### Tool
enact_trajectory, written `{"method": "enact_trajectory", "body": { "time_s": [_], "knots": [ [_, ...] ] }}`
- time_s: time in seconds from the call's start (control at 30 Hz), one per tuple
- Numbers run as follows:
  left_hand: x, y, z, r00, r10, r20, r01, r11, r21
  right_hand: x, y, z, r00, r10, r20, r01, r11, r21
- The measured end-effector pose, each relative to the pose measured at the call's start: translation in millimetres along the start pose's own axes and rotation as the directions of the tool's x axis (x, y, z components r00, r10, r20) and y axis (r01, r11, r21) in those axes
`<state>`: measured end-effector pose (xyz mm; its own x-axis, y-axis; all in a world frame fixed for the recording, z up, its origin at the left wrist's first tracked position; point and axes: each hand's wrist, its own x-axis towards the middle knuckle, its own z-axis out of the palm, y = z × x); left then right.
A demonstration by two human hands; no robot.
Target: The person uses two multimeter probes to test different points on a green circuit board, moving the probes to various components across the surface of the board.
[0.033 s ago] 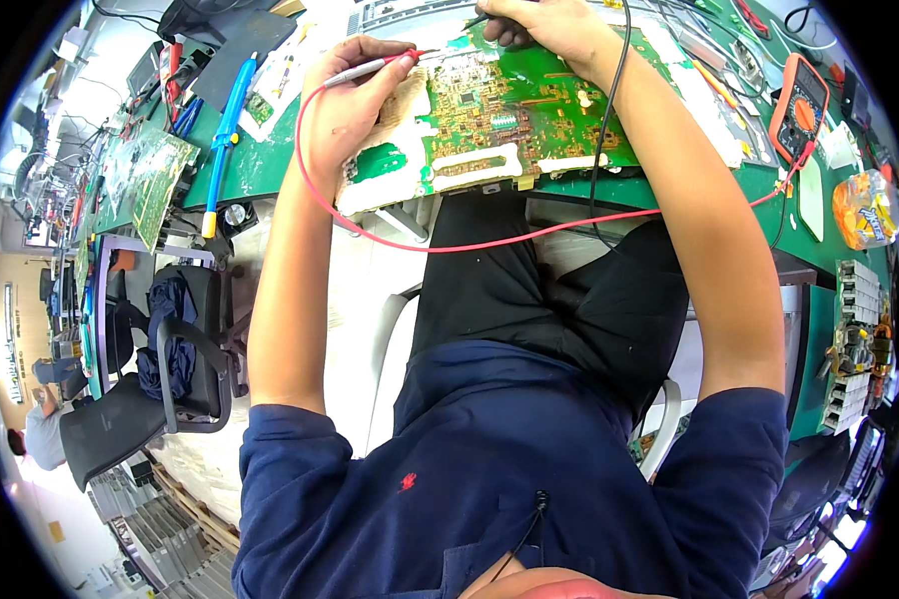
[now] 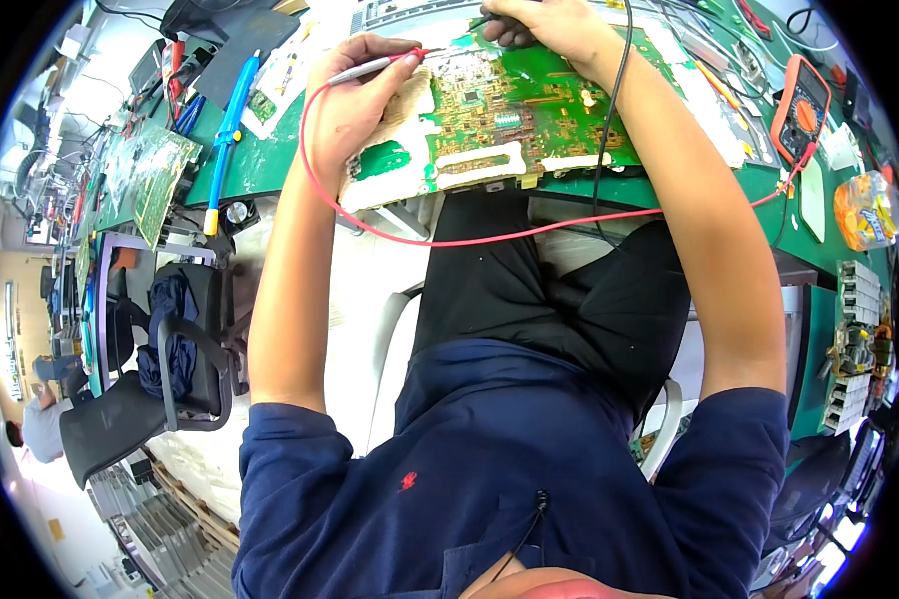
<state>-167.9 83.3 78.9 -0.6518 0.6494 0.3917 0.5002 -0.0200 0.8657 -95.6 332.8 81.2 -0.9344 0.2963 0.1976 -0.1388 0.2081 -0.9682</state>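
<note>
your left hand [image 2: 355,95] pinching the red probe [image 2: 380,66], tip touching the green circuit board [image 2: 519,110], your right hand [image 2: 549,25] pinching the black probe [image 2: 481,20] on the board's far edge, orange multimeter [image 2: 801,108] lying at right

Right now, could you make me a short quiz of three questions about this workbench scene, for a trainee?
1. True or false: the left hand holds a red-leaded probe on the green circuit board.
2. Which lies at the bench's right? A) orange multimeter B) white kettle C) grey laptop
3. Fill in: the right hand touches the board's ____ edge (near or far from the person).

Key: 1 true; 2 A; 3 far.
</note>
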Motion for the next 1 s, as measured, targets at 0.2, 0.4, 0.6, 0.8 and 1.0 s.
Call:
{"method": "enact_trajectory", "body": {
  "time_s": [0.2, 0.4, 0.6, 0.8, 1.0],
  "knots": [
    [-0.3, 0.8, 0.3, 1.0, -0.005, -0.001, 0.005, 0.999, 0.054, 3.7, 2.7, -3.0, 1.0, -0.005, 0.025, 0.006, 1.0, -0.018],
    [-2.0, 0.2, -0.3, 0.999, 0.04, 0.002, -0.04, 0.994, 0.102, 1.7, 3.1, -0.2, 0.999, -0.028, 0.037, 0.028, 1.0, -0.004],
    [0.9, -0.5, 0.8, 0.993, 0.116, -0.002, -0.113, 0.976, 0.184, 4.2, 4.6, -1.7, 0.998, -0.034, 0.06, 0.034, 0.999, 0.001],
    [0.1, 4.9, 4.9, 0.987, 0.157, -0.024, -0.147, 0.963, 0.227, 3.3, 4.9, -0.8, 0.997, -0.036, 0.063, 0.038, 0.999, -0.022],
    [1.5, 1.9, 3.9, 0.983, 0.183, 0.005, -0.179, 0.953, 0.245, 0.2, 2.6, 0.4, 0.996, -0.061, 0.064, 0.064, 0.997, -0.05]
  ]
}}
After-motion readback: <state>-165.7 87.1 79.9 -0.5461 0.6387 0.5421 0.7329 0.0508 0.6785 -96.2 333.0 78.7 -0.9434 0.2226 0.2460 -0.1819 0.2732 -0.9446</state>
